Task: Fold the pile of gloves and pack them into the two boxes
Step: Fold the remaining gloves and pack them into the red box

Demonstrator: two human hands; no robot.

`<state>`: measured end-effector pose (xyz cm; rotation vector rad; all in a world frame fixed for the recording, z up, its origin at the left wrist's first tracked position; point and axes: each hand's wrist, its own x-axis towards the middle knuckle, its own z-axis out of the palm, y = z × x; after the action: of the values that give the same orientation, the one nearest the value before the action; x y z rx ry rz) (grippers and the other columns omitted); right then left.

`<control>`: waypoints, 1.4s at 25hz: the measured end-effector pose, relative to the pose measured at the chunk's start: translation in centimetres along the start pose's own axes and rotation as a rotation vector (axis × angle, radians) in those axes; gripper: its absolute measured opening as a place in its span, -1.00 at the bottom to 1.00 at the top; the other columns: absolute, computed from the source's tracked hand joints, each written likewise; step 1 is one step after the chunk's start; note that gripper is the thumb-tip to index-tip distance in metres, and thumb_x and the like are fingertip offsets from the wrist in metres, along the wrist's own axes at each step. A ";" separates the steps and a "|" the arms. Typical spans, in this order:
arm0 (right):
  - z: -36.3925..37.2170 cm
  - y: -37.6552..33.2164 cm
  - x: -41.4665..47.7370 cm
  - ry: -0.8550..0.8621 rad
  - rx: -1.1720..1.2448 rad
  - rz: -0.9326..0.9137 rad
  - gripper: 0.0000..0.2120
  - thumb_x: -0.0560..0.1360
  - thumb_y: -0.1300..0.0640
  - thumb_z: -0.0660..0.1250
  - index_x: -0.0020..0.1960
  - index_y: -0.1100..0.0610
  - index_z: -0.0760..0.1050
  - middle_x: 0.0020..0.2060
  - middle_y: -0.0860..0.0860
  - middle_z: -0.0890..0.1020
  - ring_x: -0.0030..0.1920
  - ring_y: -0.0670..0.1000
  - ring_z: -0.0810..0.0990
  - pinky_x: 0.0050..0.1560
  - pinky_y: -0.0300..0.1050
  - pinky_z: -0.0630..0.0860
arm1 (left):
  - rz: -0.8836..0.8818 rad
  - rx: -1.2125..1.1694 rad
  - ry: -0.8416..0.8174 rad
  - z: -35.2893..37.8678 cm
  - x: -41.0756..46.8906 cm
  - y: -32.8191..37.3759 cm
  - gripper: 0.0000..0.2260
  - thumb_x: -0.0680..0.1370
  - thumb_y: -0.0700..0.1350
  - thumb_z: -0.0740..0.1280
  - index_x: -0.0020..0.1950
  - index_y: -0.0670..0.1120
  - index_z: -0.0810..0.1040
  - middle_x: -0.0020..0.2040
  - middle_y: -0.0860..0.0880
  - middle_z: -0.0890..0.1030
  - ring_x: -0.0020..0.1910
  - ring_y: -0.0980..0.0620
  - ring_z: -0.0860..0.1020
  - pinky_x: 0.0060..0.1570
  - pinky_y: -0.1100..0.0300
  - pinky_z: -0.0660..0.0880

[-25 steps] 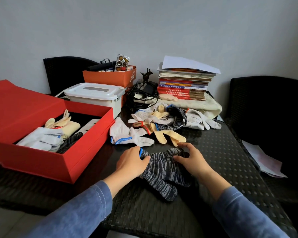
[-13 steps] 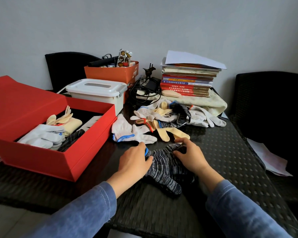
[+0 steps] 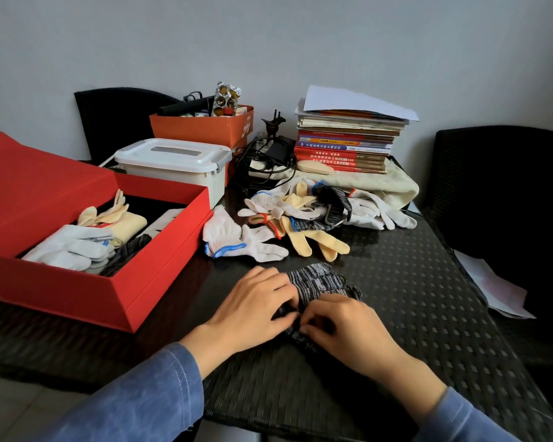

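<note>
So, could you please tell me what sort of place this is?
Most likely a room in a home or small office: a black woven table pushed against a plain wall, black chairs beside it, and a stack of books next to tangled cables.

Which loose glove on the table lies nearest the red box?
The white glove with the blue cuff edge, alone beside the red box; the heap lies further right, and the dark knit glove lies nearer the person.

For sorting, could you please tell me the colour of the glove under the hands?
Black-and-grey speckled glove, clearest in head view.
</note>
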<state>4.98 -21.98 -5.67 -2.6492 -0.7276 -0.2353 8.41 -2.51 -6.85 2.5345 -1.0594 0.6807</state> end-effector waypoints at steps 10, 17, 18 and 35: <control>0.2 0.7 -1.1 0.081 -0.278 -0.200 -0.75 0.33 0.02 0.19 -0.05 -0.06 0.55 -0.22 -0.14 0.53 -0.17 -0.06 0.52 -0.26 -0.21 0.47 | -0.140 -0.190 -0.021 -0.1 -1.9 -0.2 -0.73 0.43 0.18 0.34 0.00 0.06 0.64 -0.07 0.20 0.61 0.02 0.16 0.48 0.08 0.16 0.43; 0.1 0.4 0.8 0.270 0.192 0.105 -0.85 0.44 0.09 0.30 -0.01 -0.06 0.56 -0.15 -0.19 0.60 -0.07 -0.15 0.50 -0.05 -0.25 0.43 | -0.154 -0.054 -0.015 -0.3 -3.3 1.6 -0.60 0.33 0.32 0.35 -0.02 0.06 0.55 -0.05 0.19 0.54 0.06 0.16 0.46 0.25 0.21 0.24; 0.4 0.5 1.2 0.256 0.244 0.148 -0.84 0.46 0.11 0.34 0.02 -0.06 0.55 -0.12 -0.18 0.62 -0.06 -0.15 0.52 -0.01 -0.22 0.45 | -0.152 -0.052 -0.013 -0.1 -3.4 1.8 -0.63 0.36 0.30 0.34 -0.03 0.06 0.54 -0.04 0.20 0.54 0.08 0.15 0.46 0.30 0.17 0.23; 3.2 0.7 3.6 0.286 0.005 0.188 -0.69 0.36 -0.17 0.43 -0.34 -0.05 0.37 -0.32 -0.14 0.42 -0.29 -0.11 0.43 -0.33 -0.19 0.37 | -0.294 0.006 -0.065 -1.3 -3.3 0.5 -0.60 0.29 -0.25 0.34 0.11 0.01 0.50 -0.01 0.09 0.57 0.00 0.03 0.53 0.00 0.24 0.40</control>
<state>8.59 -19.64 -7.92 -2.5823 -0.3848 -0.5436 5.55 -0.35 -7.49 2.6566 -0.6819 0.5238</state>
